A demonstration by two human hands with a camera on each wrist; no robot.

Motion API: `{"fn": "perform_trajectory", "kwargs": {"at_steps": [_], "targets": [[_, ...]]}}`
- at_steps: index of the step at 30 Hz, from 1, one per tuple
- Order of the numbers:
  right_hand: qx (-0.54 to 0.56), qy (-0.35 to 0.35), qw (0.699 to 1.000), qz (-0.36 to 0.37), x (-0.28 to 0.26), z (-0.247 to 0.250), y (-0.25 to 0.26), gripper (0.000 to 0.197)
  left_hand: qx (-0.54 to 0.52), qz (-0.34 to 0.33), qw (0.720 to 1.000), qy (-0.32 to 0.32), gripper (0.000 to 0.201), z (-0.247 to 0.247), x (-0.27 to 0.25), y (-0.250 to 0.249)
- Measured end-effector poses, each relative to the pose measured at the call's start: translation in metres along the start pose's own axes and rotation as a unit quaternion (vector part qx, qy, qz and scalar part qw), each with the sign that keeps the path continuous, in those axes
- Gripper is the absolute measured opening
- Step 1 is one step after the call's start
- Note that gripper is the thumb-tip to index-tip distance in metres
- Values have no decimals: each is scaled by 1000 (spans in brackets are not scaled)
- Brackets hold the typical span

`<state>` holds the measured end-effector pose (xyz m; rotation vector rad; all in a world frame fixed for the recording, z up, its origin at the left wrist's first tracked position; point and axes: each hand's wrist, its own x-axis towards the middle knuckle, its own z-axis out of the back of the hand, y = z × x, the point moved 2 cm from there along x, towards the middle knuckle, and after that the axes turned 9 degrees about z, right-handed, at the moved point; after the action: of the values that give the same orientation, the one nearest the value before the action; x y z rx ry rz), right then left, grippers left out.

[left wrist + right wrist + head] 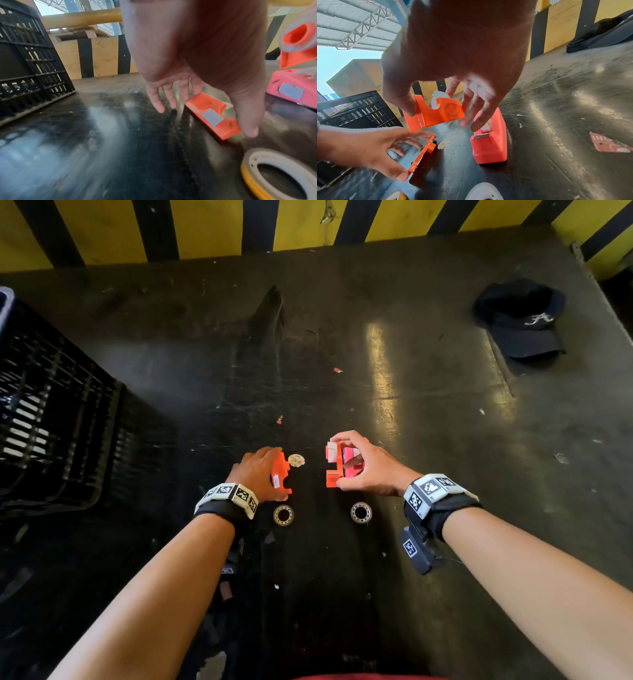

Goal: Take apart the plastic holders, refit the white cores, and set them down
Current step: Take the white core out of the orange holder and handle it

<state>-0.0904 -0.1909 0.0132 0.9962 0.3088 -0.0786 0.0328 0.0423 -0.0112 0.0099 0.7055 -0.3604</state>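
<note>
Right hand (453,65) pinches orange holder half (435,112) above pink holder (491,146).

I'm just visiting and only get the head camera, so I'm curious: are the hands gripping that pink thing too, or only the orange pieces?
Observer: Only the orange ones. The right wrist view shows the right hand pinching just the orange half, raised off the table, while the pink holder stands on the table by itself.
Visitor: Anything at the pink one's front?
Observer: A small metal blade runs across one end.
Visitor: And the left hand's piece?
Observer: The left hand pinches a flat orange plate that is tipped on edge. A round peg sticks out of its face.
</note>
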Motion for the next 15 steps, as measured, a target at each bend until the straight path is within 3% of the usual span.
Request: {"fn": "perform_trajectory", "kwargs": {"at_steps": [3,5,6,8,10,12,15], "targets": [[19,-3,1000,1,1,0,0,76,-55,-30,998,-31,85,0,-2,0],[39,-10,999,-4,1,1,1,75,-191,-57,979,-50,42,10,-11,-8],[50,-16,999,-7,1,1,2,74,-258,-67,963,-30,32,16,-16,-14],[77,-27,997,-10,0,1,4,73,-376,-88,921,41,35,26,-24,-27],[94,-34,995,-8,0,1,7,70,-435,-100,891,88,71,31,-30,-37],[111,-39,993,-3,-3,2,12,68,-433,-109,889,99,97,35,-35,-46],[128,-46,991,-2,-8,4,17,67,-428,-113,890,105,101,36,-42,-52]]}}
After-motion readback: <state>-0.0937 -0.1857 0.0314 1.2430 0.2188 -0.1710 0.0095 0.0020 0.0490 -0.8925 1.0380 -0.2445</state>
